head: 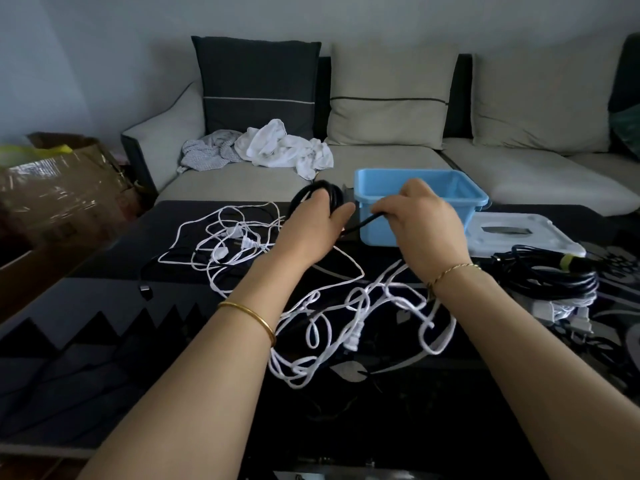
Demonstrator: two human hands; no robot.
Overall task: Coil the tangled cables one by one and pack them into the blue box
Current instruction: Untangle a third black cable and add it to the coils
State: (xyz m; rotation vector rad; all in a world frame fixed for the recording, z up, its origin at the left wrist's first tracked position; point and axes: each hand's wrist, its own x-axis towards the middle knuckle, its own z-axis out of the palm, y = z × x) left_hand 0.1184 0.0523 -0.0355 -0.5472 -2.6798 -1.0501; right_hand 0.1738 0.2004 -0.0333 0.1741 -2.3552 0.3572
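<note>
The left hand [311, 226] grips round loops of smooth black cable [320, 195], the right hand [420, 225] pinches its loose end, just beside the shiny blue box [460, 199].

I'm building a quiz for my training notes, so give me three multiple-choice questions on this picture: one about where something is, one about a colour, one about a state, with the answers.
1. Where does the white lid lie?
A. on the sofa
B. on the table, right of the blue box
C. inside the box

2. What colour is the coil held in the left hand?
A. black
B. white
C. yellow

3. How does the blue box stand?
A. shut under its lid
B. tipped on its side
C. upright and open

Answers: 1 B, the lid lies flat on the table beside the box's right wall. 2 A, dark loops show above the fingers. 3 C, the rim faces up and the inside shows.
</note>
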